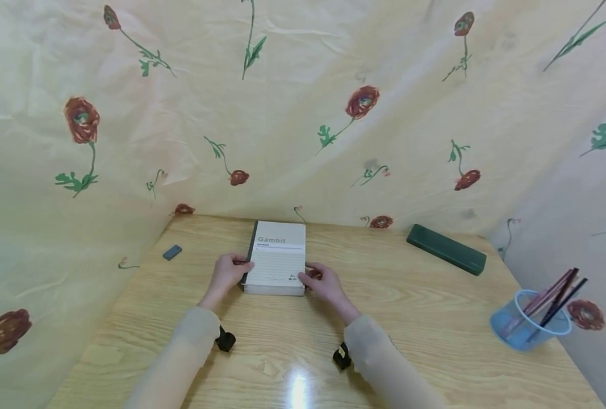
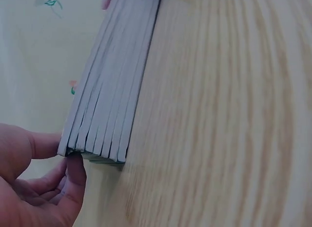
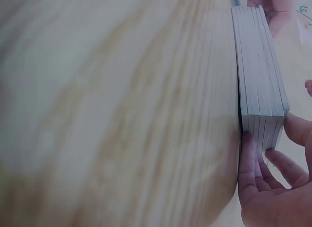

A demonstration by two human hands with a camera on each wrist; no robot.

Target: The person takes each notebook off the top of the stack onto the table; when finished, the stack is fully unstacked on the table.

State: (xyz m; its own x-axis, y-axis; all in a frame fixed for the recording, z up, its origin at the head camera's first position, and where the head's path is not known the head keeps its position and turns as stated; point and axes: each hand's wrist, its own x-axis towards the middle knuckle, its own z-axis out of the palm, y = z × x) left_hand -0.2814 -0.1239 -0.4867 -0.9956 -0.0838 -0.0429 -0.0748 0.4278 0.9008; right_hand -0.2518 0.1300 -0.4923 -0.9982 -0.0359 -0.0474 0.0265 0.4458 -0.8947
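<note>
Notebooks (image 1: 276, 259) between left grip (image 1: 228, 271) and right (image 1: 327, 282)

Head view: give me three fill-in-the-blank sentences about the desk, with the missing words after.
In largest print, the top notebook says ____.
The cup is coloured ____.
Nearer the green case than the left hand is the ____ hand.

Missing words: Gambit; blue; right.

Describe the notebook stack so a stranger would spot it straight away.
On the wood-grain table, look near the far edge, left of the long green case. There, between the person's left hand and right hand, sits a stack of notebooks, its white top cover printed "Gambit". Unlike the green case and small blue-grey block, it is layered and touched by both hands.
</note>
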